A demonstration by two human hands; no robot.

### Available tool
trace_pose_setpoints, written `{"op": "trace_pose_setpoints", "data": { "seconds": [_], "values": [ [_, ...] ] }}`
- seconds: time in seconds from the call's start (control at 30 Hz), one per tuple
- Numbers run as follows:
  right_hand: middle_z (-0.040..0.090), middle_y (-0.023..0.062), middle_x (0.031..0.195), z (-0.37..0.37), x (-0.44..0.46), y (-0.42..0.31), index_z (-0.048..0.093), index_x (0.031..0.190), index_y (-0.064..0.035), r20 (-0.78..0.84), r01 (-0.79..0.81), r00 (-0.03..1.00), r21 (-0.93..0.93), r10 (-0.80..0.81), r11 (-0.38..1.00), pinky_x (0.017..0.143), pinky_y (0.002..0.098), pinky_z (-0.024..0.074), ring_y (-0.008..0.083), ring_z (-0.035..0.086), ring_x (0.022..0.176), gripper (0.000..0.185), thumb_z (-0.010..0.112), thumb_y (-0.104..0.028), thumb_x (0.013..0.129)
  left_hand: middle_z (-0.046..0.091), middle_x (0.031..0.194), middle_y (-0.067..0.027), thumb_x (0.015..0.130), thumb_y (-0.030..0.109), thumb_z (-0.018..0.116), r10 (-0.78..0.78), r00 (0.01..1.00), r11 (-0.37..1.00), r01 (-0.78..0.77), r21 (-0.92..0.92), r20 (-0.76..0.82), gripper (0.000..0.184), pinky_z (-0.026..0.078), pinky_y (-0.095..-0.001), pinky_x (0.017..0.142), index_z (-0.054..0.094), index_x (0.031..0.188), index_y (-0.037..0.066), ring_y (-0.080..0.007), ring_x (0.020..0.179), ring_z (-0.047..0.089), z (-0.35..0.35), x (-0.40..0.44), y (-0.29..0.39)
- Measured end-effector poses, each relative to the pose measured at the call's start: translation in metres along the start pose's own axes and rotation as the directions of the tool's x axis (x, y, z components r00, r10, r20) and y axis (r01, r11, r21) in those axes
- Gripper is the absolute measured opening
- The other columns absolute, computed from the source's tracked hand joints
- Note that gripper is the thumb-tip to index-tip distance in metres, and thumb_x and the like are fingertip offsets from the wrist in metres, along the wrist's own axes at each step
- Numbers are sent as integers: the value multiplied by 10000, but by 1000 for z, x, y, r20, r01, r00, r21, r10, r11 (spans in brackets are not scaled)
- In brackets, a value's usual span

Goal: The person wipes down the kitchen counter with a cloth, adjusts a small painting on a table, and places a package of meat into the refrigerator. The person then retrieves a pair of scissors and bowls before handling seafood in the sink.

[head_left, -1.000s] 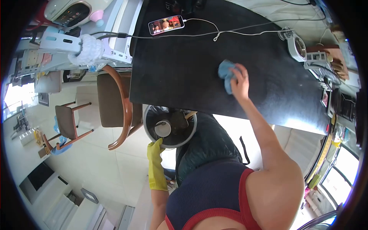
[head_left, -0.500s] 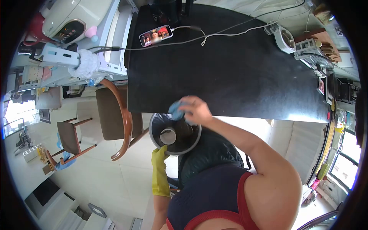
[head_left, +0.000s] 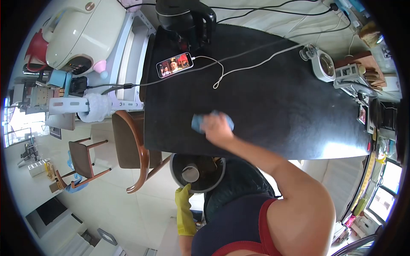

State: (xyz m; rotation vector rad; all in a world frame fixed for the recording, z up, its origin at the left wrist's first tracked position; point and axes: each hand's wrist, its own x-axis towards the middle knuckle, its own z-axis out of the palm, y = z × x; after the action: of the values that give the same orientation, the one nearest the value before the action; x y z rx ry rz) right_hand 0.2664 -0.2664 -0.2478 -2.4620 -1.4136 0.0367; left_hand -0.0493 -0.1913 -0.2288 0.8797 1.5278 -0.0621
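My bare right hand [head_left: 217,129] is closed on a blue cloth [head_left: 198,123], pressed on the black table [head_left: 273,106] left of its middle; the fingers are slightly blurred. My left hand [head_left: 184,209], in a yellow rubber glove, grips the near rim of a round bin [head_left: 173,173] just below the table's front edge. Inside the bin are a dark liner and a pale round container [head_left: 190,173]. A phone [head_left: 174,65] with a lit screen lies at the table's back left, a white cable plugged into it.
A black kettle-like appliance [head_left: 183,19] stands at the back left. Cords cross the table's rear. A brown chair [head_left: 128,141] stands left of the bin, beneath a shelf with a cream cooker [head_left: 85,34]. At the right back sits a white round device [head_left: 323,67].
The right hand with the cloth went from the table's middle to its front edge above the bin, then back onto the tabletop. The left hand stays at the bin's rim. The view has shifted.
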Motion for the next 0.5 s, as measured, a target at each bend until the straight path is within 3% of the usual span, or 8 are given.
{"op": "trace_pose_setpoints", "data": {
  "seconds": [0.07,0.13,0.2,0.27,0.3,0.33,0.37,0.5],
  "values": [
    [587,44,1125,5,-53,-25,655,944,-187,28,257,963,191,-267,947,962,515,360,234,519,1116,252,611,-224,698,632,764,-86,785,130,674,-17,1000,1000,17,-21,5,206,537,-243,593,629,854,-59,-150,631,616,2,-1,2],
    [592,44,1132,-17,-62,-29,664,939,-195,149,339,862,541,-484,770,947,469,381,236,543,1084,248,638,-195,693,640,776,-94,787,130,669,-8,1000,999,9,-41,15,210,540,-243,597,631,856,-64,-155,642,622,3,-2,-1],
    [609,58,1090,-48,-35,-13,665,942,-157,198,86,942,639,-272,765,920,441,406,272,556,1045,235,645,-191,710,644,783,-100,787,132,667,-8,1000,999,8,-54,13,217,544,-244,605,632,861,-69,-159,646,626,4,-2,0],
    [618,74,1020,-71,18,27,659,924,-116,-170,52,983,636,75,770,878,446,430,299,562,1005,211,646,-191,727,645,783,-103,787,132,664,-10,1000,999,10,-39,-10,219,547,-245,610,632,863,-71,-161,648,627,10,-7,5],
    [611,103,960,-85,53,56,644,911,-72,-423,154,897,574,131,804,836,427,451,315,564,971,156,621,-152,779,646,784,-106,786,131,662,-18,999,1000,17,-24,-30,221,549,-247,614,632,865,-73,-162,650,628,12,-10,6],
    [594,133,939,-109,82,73,625,926,-43,-430,23,842,632,326,775,824,391,454,320,563,948,128,593,-105,819,646,784,-106,786,131,662,-16,999,1000,15,-24,-34,221,549,-247,614,632,865,-73,-162,650,628,13,-10,5],
    [570,159,992,-125,114,92,613,964,-24,-542,8,746,588,386,809,822,361,452,323,556,949,137,573,-89,850,646,783,-108,787,131,658,-24,999,1000,23,-22,-46,220,549,-247,615,631,863,-74,-162,650,629,13,-9,3],
    [479,164,1190,-130,199,126,536,1188,-49,-738,-58,484,509,470,859,897,388,413,352,494,1055,399,649,-155,820,647,780,-116,789,135,649,-35,997,999,34,-16,-75,219,548,-251,611,628,851,-74,-168,650,630,13,-4,-7]
  ]
}}
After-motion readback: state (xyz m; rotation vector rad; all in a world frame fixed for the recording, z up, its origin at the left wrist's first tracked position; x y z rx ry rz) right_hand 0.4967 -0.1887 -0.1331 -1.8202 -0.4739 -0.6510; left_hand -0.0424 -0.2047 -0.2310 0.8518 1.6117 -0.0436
